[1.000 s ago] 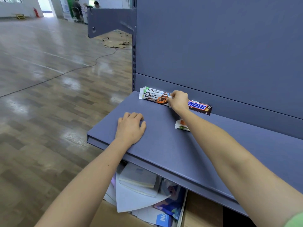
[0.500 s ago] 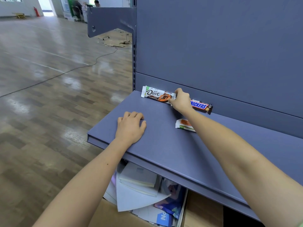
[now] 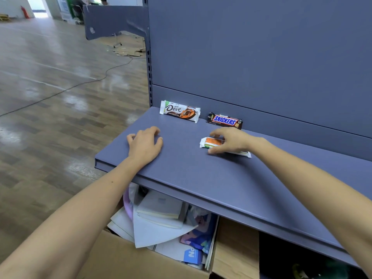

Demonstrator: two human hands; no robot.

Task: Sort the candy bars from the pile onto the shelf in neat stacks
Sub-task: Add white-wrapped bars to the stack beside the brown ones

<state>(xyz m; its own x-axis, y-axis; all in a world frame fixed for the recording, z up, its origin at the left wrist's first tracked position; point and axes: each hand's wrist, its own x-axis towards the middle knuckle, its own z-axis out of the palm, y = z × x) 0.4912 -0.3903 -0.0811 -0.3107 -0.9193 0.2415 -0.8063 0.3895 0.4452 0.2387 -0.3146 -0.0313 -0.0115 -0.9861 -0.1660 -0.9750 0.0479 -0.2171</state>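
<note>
The shelf [image 3: 201, 178] is being filled along its back edge, against the upright panel. A box [image 3: 120, 258] of papers is being kept underneath and is playing no part.

The left hand [image 3: 145, 146] is being rested palm-down near the shelf's front left corner, with its fingers relaxed and holding nothing. The right hand [image 3: 231, 140] is being closed over the white bar [image 3: 211, 142], which is lying mid-shelf in front of the other two. The thumb is being set at its near edge and the fingers at its far edge.

The Dove [image 3: 179, 111] and the Snickers [image 3: 224, 120] appear to be propped against the panel, side by side with a gap between.

The white bar is probably being picked up for placing. It is best being pinched by its long edges so the wrapper is not being crushed. It should then be lifted clear rather than dragged, and set in line beside the Snickers without either neighbour being knocked.
</note>
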